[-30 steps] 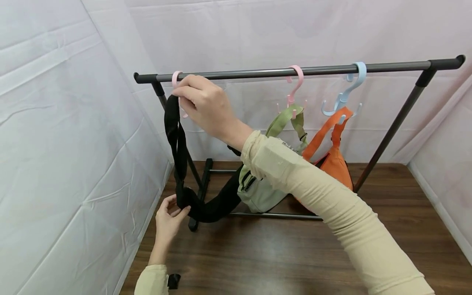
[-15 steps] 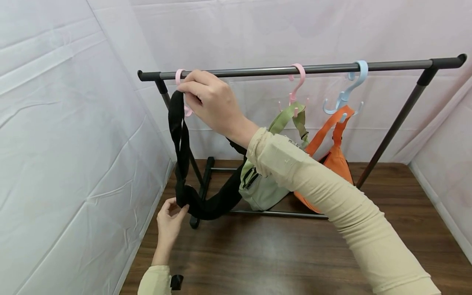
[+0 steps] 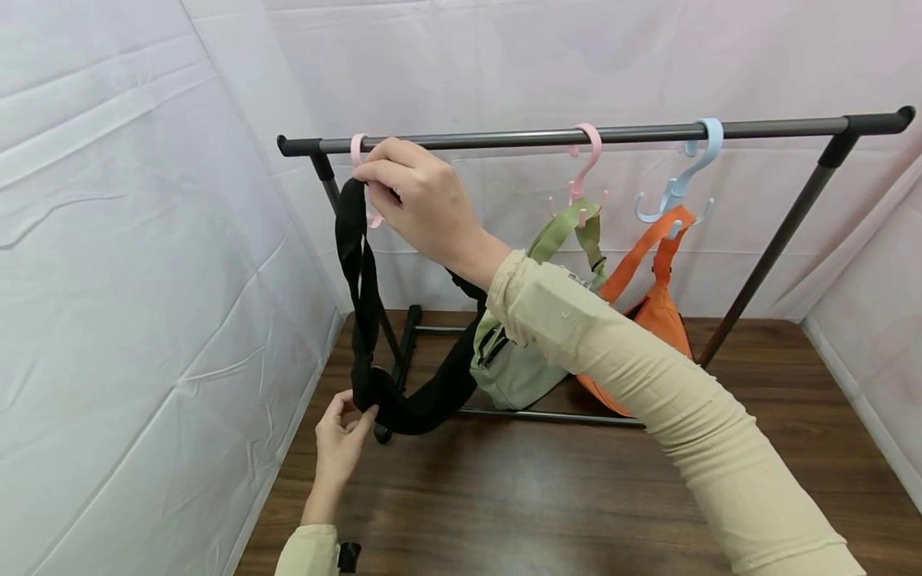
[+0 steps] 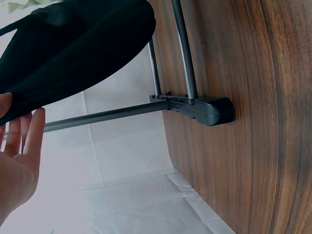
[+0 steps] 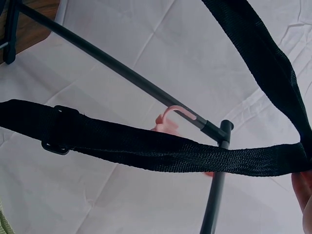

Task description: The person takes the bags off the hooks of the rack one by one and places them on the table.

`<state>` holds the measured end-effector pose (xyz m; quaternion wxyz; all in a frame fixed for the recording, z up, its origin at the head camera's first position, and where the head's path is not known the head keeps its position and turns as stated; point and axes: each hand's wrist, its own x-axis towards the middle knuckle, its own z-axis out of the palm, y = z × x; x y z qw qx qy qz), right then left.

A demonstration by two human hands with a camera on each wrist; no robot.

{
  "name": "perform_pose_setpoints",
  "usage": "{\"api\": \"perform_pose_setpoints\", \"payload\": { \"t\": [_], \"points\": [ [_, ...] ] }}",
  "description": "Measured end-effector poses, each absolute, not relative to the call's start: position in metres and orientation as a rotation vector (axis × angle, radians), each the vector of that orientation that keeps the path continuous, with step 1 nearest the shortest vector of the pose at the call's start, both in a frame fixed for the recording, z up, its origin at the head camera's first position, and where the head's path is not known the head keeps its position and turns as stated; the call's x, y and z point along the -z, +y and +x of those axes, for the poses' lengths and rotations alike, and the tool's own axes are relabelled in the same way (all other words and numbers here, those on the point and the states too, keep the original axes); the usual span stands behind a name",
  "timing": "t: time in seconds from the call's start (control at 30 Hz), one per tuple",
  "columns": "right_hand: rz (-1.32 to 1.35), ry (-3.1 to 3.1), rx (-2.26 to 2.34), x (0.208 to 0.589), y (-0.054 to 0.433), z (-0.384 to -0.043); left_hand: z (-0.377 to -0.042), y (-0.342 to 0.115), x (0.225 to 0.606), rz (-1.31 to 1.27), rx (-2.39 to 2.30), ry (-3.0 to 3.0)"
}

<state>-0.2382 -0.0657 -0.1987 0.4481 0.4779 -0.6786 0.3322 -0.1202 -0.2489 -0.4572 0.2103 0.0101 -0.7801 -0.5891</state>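
My right hand [image 3: 428, 200] pinches the top of a black webbing strap [image 3: 351, 224] just in front of the left pink hook [image 3: 357, 146], which hangs on the rack's rail [image 3: 490, 141]. Below, a black bag [image 3: 425, 406] sags from the strap. My left hand [image 3: 337, 440] holds the bag's lower left end between thumb and fingers. In the left wrist view the dark bag body [image 4: 83, 53] sits over the fingertips. The right wrist view has the strap [image 5: 170, 153] stretched across, with its slider buckle [image 5: 61, 129]. My forearm hides part of the bag.
A green bag [image 3: 522, 376] hangs from the middle pink hook [image 3: 589, 156]. To its right, an orange bag [image 3: 661, 320] hangs from a blue hook [image 3: 691, 164]. The rack's foot [image 4: 209, 111] stands on a wooden floor [image 3: 540, 504]. White sheeting [image 3: 144, 280] encloses the space.
The head view has shifted slightly, so the rack appears a little farther right. My left hand has dropped slightly with the bag's end. The right hand keeps its grip on the strap near the hook.
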Motion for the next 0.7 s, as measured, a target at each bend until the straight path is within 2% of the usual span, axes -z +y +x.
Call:
{"api": "perform_pose_setpoints", "payload": {
  "t": [0.13,0.27,0.7],
  "points": [
    [1.185,-1.677,-0.842,0.198,-0.065,-0.238,-0.112,-0.242,0.443,-0.074,1.472,-2.192],
    [1.177,-1.688,-0.861,0.199,-0.065,-0.238,-0.105,-0.241,0.437,-0.067,1.328,-2.181],
    [1.194,-1.852,-0.873,0.208,-0.068,-0.243,-0.082,-0.258,0.431,-0.149,1.061,-2.109]
  ]
}}
